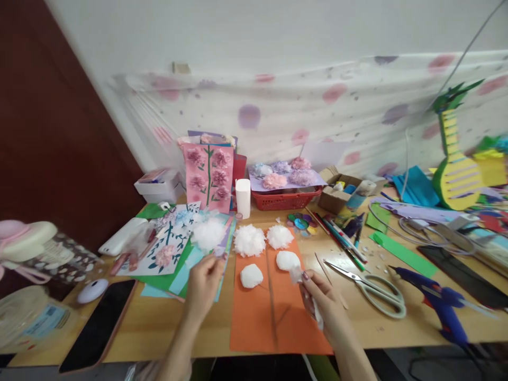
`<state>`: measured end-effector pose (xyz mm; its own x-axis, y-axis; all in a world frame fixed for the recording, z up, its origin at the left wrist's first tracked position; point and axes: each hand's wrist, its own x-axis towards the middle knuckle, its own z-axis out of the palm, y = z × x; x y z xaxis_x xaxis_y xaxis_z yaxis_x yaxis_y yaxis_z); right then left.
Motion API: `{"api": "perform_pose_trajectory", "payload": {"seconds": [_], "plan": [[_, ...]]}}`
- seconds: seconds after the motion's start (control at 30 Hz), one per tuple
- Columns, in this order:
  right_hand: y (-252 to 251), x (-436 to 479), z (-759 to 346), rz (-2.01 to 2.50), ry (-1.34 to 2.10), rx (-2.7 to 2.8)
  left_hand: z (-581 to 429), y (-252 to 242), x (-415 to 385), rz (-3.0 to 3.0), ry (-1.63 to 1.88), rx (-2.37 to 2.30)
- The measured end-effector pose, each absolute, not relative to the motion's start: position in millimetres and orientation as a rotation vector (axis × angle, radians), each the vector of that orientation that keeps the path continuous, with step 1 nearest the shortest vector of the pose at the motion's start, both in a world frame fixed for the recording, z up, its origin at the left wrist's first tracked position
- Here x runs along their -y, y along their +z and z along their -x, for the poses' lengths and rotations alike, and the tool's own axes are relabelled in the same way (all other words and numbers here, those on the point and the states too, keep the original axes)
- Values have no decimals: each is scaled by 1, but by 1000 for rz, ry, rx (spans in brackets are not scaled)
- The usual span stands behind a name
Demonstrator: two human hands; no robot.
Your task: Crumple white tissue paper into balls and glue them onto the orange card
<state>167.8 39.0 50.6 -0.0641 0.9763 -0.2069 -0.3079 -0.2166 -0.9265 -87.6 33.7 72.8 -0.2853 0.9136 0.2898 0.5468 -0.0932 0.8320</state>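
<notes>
An orange sheet (254, 312) with a dark line down its middle lies on the table. Two fluffy white tissue flowers (249, 241) sit at its top, and two flatter white pads (251, 275) lie below them. My right hand (321, 299), over the sheet's right side, pinches a small piece of white tissue (296, 273) beside the right pad; more white material shows under its fingers. My left hand (204, 280) hovers left of the sheet with thumb and fingers together, near a loose pile of white tissue (209, 233); what it holds, if anything, is too small to make out.
Scissors (373, 288) and a blue glue gun (432, 296) lie at the right. A phone (99, 325) and jars are at the left. Behind stand a white bottle (243, 198), a red basket (286, 200) and a cardboard box (337, 198).
</notes>
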Motion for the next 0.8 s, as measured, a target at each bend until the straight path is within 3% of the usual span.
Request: {"api": "perform_pose_trajectory", "payload": {"seconds": [0.23,0.53,0.8], "plan": [[42,-17,-144,1018,1494,991,4,68,0,-1753,1312,-1250],[24,0,-140,1035,1516,1089,-6,27,16,-1168,1322,-1216],[24,6,-142,949,1577,1153,-2,21,24,-1179,1376,-1221]]}}
